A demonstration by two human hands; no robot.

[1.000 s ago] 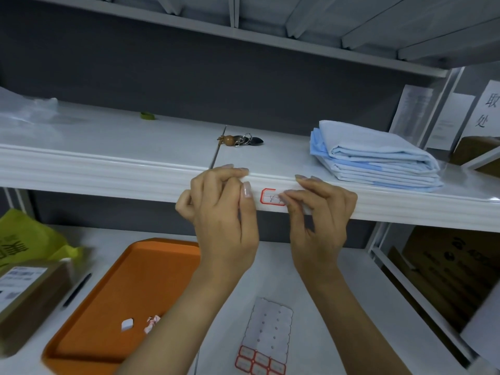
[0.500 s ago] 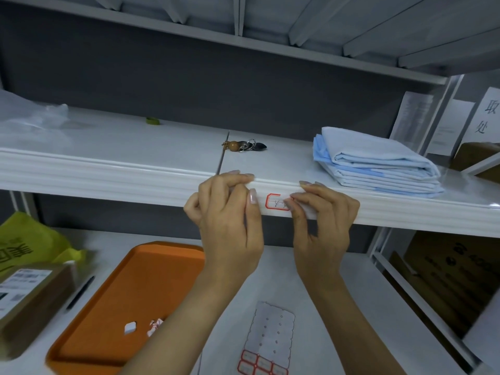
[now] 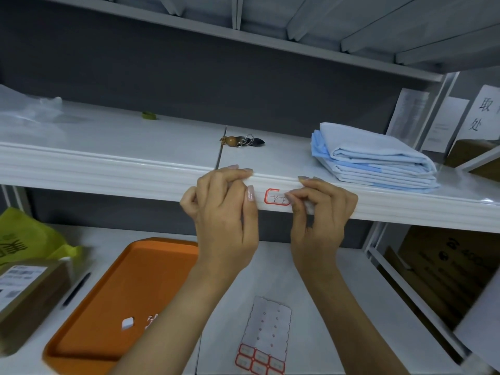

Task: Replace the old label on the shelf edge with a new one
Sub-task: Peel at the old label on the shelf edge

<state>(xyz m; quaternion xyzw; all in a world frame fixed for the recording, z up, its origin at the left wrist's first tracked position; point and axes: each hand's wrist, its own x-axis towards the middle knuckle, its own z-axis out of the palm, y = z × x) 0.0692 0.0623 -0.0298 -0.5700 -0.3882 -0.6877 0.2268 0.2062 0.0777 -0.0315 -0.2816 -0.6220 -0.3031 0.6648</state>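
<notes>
1. The red-edged label (image 3: pixel 276 196) is stuck on the front of the shelf edge (image 3: pixel 108 171), in the middle of the frame
2. Its long side runs left to right along the edge, and its face points at you
3. Your right hand (image 3: pixel 322 212) pinches the label's right end
4. Your left hand (image 3: pixel 224 209) hooks bent fingers over the shelf edge, just left of the label

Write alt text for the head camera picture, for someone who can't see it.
Two hands work at a red-bordered label on a white shelf edge: the right hand pinches its right end, the left hand grips the edge beside it. An orange tray and a label sheet lie below.
</notes>
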